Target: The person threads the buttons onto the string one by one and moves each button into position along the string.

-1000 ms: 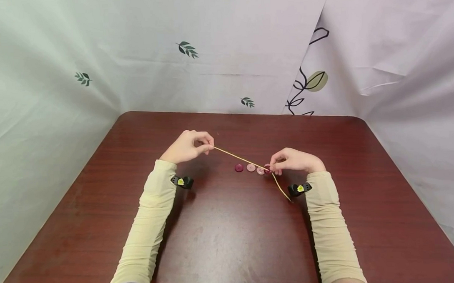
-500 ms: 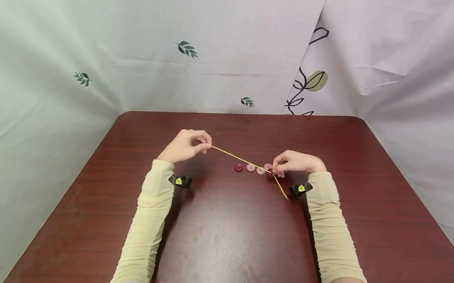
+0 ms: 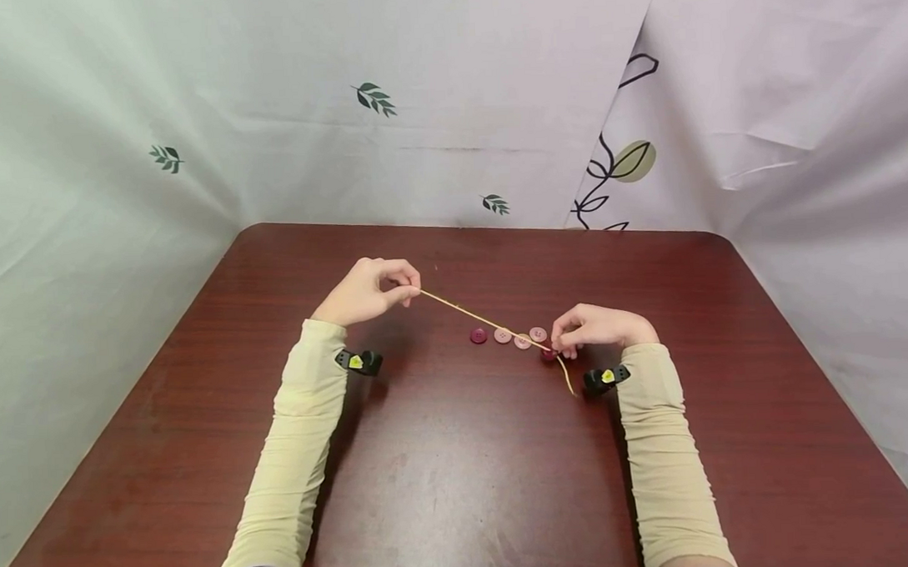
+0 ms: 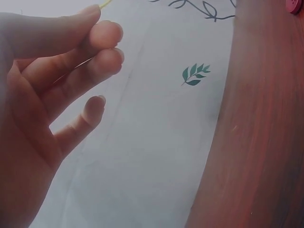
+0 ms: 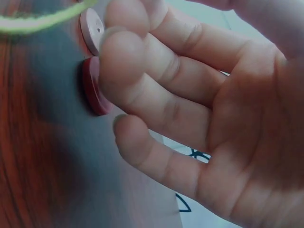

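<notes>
A thin yellow cord runs straight between both hands, slanting down to the right. My left hand pinches its far-left end between thumb and index finger, above the table; in the left wrist view only a short bit of it shows past the thumb. My right hand pinches the cord lower down, and a short tail hangs from its fingertips. Right by those fingertips is a dark red button; in the right wrist view this red button partly hides behind a finger, and whether they touch I cannot tell.
Under and beside the cord lie a dark red button and three pink buttons, one of them a pink button near the right hand. All are on the brown table. White patterned cloth hangs around the table's back and sides.
My right hand has shifted slightly right and nearer, and the dark red button by it has moved the same way. The left hand has drifted a little left, still holding the cord.
</notes>
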Available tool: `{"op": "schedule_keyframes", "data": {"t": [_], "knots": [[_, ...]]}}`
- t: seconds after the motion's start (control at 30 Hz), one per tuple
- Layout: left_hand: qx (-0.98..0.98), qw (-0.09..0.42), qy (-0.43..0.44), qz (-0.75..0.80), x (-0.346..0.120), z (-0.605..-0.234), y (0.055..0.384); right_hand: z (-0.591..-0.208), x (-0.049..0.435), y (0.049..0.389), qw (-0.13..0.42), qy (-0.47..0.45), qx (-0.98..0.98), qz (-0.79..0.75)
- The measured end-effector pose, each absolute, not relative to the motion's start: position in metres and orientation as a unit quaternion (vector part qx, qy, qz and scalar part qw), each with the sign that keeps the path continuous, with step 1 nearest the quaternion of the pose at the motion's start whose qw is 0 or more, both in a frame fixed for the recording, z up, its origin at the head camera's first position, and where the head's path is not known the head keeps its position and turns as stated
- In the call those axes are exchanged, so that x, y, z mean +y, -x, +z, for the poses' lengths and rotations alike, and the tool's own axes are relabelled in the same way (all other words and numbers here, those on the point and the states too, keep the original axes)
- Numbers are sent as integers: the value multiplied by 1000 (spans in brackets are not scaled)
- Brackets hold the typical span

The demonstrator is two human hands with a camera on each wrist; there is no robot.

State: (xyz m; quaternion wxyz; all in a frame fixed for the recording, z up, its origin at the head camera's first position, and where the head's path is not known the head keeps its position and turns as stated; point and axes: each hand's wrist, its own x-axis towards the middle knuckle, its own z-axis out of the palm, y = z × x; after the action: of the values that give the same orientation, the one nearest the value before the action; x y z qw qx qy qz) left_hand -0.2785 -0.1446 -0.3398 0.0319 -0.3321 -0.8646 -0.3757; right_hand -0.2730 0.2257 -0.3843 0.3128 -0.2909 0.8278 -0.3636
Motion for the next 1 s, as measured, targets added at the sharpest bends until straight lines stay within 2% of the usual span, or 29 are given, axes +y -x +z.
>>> {"op": "schedule_keyframes", "data": {"t": [0.27,1.0], "knots": [[-867,27,328,-373,-146,-340,279,-390,231,275,334,281,822,-366],[-869,11,326,-371,-148,-339,280,-398,240,276,352,248,832,-350]]}}
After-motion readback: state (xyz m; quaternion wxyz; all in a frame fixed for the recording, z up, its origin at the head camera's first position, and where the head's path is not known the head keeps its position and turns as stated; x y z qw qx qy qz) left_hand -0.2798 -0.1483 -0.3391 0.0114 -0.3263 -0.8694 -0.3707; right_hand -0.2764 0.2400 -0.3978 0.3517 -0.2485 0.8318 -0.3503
